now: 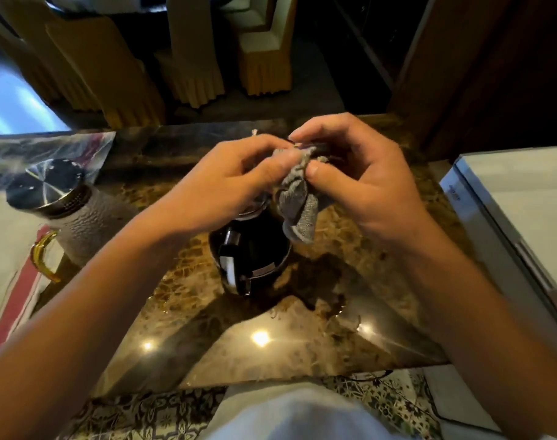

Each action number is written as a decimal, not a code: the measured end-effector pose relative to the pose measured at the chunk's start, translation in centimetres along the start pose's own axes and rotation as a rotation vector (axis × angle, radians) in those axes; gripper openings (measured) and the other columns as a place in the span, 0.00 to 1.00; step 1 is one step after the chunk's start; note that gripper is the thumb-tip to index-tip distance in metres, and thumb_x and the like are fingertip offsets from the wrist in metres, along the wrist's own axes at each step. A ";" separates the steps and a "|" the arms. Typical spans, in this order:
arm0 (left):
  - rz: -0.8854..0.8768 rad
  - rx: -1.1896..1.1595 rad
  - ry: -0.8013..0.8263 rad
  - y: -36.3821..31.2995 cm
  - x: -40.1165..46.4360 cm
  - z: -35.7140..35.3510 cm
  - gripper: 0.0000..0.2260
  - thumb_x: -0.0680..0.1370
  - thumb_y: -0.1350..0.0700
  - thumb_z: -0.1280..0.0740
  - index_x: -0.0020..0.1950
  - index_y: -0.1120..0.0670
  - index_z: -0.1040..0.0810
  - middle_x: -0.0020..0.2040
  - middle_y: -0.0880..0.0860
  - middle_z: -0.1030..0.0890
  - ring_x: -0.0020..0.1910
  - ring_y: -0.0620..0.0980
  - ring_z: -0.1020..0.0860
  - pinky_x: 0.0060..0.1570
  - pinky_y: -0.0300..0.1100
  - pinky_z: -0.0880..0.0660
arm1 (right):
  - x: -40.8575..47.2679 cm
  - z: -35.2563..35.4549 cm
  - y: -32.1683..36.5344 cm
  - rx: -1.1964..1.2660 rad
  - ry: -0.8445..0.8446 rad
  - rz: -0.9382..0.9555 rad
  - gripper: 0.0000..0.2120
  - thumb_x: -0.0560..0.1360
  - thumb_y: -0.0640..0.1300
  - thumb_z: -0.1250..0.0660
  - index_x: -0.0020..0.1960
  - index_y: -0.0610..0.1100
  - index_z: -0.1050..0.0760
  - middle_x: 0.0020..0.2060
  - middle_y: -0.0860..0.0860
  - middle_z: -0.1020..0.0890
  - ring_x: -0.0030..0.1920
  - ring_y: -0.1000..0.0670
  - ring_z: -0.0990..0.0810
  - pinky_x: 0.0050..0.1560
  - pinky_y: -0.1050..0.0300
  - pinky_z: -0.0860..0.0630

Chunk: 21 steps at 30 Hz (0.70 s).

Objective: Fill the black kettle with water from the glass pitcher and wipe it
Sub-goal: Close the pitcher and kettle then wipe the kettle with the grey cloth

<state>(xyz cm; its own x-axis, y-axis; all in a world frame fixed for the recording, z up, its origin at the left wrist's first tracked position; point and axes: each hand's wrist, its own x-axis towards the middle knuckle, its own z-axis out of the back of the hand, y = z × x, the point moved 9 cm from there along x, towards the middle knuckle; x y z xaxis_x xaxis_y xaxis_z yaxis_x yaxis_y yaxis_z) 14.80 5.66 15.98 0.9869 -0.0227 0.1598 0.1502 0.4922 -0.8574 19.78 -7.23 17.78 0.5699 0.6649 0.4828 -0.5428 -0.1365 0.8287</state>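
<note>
Both hands centre frame, left hand (236, 176) and right hand (350, 173) pinching a soft grey cloth (298, 204) above the black kettle (250, 255) on the marble surface (302, 341). Kettle probably heavy if filled, glossy, slippery; take it by the handle. Pitcher (70, 211) at left.

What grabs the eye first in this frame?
Both hands, left hand and right hand, meet mid-frame, pinching a grey cloth that hangs above the black kettle on the marble counter. At far left stands the pitcher with a shiny lid and amber handle.
</note>
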 end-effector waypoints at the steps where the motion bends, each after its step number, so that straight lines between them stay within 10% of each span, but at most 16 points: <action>1: -0.019 0.042 0.001 -0.3 0.3 -0.2 0.08 0.84 0.46 0.37 0.60 0.43 0.20 0.48 0.39 0.16 0.48 0.38 0.18 0.49 0.34 0.24 | -0.3 0.7 0.2 0.002 -0.029 0.017 0.15 0.79 0.28 0.32 0.61 0.42 0.24 0.53 0.54 0.19 0.56 0.58 0.18 0.58 0.61 0.23; 12: 0.092 -0.169 -0.037 -1.2 1.2 -4.6 0.10 0.78 0.48 0.32 0.57 0.49 0.18 0.50 0.45 0.15 0.48 0.44 0.17 0.49 0.49 0.19 | -3.5 4.8 0.3 -0.192 -0.032 0.137 0.09 0.75 0.27 0.29 0.51 0.38 0.19 0.52 0.41 0.19 0.56 0.48 0.19 0.59 0.57 0.24; 21: 0.082 -0.380 -0.097 -1.4 0.1 -4.9 0.08 0.74 0.53 0.27 0.53 0.50 0.20 0.43 0.50 0.18 0.43 0.46 0.20 0.42 0.35 0.23 | -6.1 3.9 0.5 -0.305 -0.006 0.087 0.09 0.76 0.35 0.27 0.53 0.46 0.15 0.58 0.49 0.19 0.62 0.47 0.20 0.63 0.45 0.23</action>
<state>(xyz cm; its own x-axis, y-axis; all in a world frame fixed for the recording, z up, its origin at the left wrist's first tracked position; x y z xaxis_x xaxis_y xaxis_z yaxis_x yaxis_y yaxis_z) 14.93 0.65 14.81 0.9891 0.0946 0.1132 0.1002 0.1318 -0.9862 18.40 -14.19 16.34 0.5163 0.6562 0.5503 -0.7489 0.0342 0.6618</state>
